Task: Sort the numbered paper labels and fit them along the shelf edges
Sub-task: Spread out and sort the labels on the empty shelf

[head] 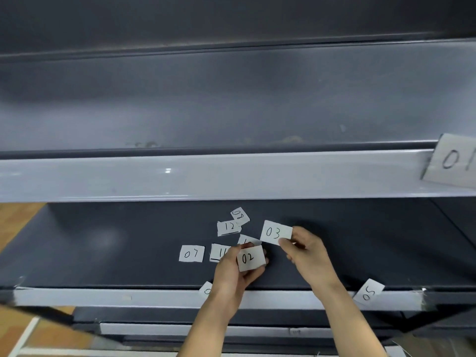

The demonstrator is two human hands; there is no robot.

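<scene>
Your left hand (229,271) grips label 02 (251,257) at 5 o'clock of the pile (228,227), your right hand (309,256) pinches 03 (275,232) at 3 o'clock.

Ten numbered paper labels (192,253), two hands (230,275) and at least two pale shelf edges (206,176) are visible.

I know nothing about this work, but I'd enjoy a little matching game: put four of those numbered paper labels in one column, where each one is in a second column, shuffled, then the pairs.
Labels:
1. label 01
2. label 02
3. label 03
4. label 07

Places:
A. lying flat on the dark shelf
B. held in the left hand
C. on the upper shelf edge, far right
D. pinched in the right hand

Pairs: 1-C, 2-B, 3-D, 4-A
</scene>
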